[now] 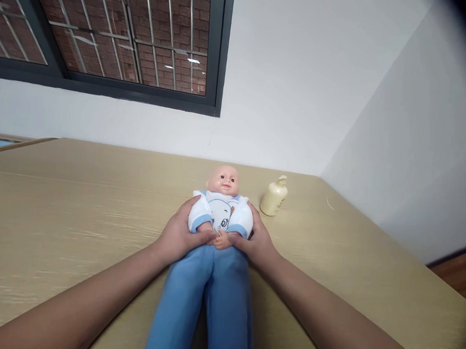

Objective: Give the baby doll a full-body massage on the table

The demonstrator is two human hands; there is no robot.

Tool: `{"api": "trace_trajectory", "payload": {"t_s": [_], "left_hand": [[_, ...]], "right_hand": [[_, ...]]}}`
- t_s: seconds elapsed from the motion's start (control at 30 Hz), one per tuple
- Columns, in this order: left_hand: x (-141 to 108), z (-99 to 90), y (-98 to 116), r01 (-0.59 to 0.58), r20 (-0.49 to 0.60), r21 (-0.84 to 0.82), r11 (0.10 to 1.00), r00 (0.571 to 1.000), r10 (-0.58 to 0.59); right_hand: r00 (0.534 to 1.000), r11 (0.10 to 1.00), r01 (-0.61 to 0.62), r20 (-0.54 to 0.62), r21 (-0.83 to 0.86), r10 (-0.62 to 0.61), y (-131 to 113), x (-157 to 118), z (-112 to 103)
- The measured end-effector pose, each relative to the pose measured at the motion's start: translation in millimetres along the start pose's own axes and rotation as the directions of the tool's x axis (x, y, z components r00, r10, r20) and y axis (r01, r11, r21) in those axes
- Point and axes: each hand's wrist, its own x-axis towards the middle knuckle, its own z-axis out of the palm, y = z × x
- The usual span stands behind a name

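A baby doll lies on its back on the wooden table, head toward the wall and legs toward me. It wears a white top with light blue trim and a cartoon print, and blue trousers. My left hand is wrapped round the doll's side, thumb over its forearm near the wrist. On the other side my right hand grips it the same way, thumb by the doll's other hand. The fingers of both hands are partly hidden behind the doll's body.
A cream pump bottle stands on the table, just right of the doll's head. Farther right lies a thin pale strip. White walls meet in a corner behind the table, and a dark-framed barred window is at upper left.
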Motion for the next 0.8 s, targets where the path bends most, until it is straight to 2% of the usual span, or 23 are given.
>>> {"api": "trace_trajectory", "payload": {"t_s": [0.2, 0.33, 0.53, 0.7, 0.8], "left_hand": [[1, -7.1, 11, -0.107, 0.144, -0.013, 0.994, 0.984, 0.108], [1, -8.0, 13, -0.199, 0.193, 0.11, 0.974, 0.965, 0.175], [-1, -6.3, 5, -0.247, 0.233, 0.287, 0.926, 0.955, 0.183], [-2, -7.6, 9, -0.309, 0.282, 0.327, 0.893, 0.934, 0.22], [-2, -8.5, 14, -0.325, 0.311, 0.341, 0.882, 0.924, 0.221]], "right_hand": [[0.988, 0.999, 0.032, 0.154, -0.03, -0.027, -6, -3, -4], [0.979, 0.982, 0.066, 0.204, -0.178, -0.028, -4, -1, -7], [0.965, 0.911, 0.144, 0.257, -0.386, -0.044, -1, 3, -12], [0.955, 0.859, 0.135, 0.295, -0.493, 0.019, -7, 2, -14], [0.948, 0.84, 0.162, 0.317, -0.519, 0.013, -10, 2, -14]]}}
